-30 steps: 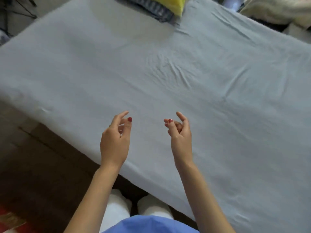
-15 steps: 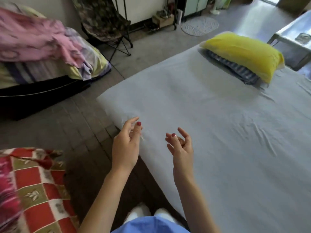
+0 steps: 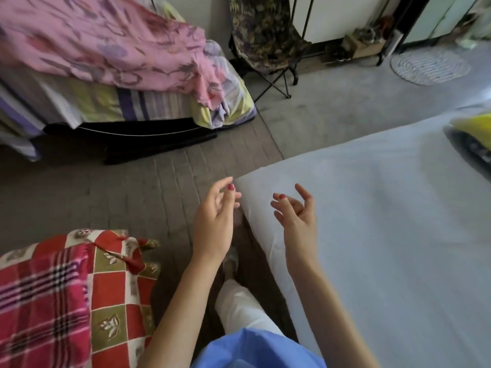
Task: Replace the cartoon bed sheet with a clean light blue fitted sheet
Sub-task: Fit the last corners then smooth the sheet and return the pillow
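the light blue fitted sheet [image 3: 385,221] lay spread over the bed, running out ahead of and to the right of my hands, and its near corner sat just beyond the fingertips of my left hand [image 3: 214,221]. that hand hovered over the floor [image 3: 132,197] beside the corner, fingers loosely curled and holding nothing. my right hand [image 3: 297,216] hung above the sheet's edge, fingers relaxed and spread, also empty; i could not tell whether it brushed the cloth.

i judged the step in hand to be seating that near corner. to do it well i would have hooked the fingers of both hands under the hem at the corner, drawn it down and under the mattress, then smoothed outward so no slack bunched on top. the top looked fairly flat, so a hard tug risked lifting the far corners.

a yellow pillow [image 3: 475,126] lay far to the right of my hands at the head end. a red checked cloth [image 3: 66,296] was heaped low to the left of my left hand, and whether it was the cartoon sheet i could not say. a pink floral cover [image 3: 101,46] was piled well beyond my left hand.
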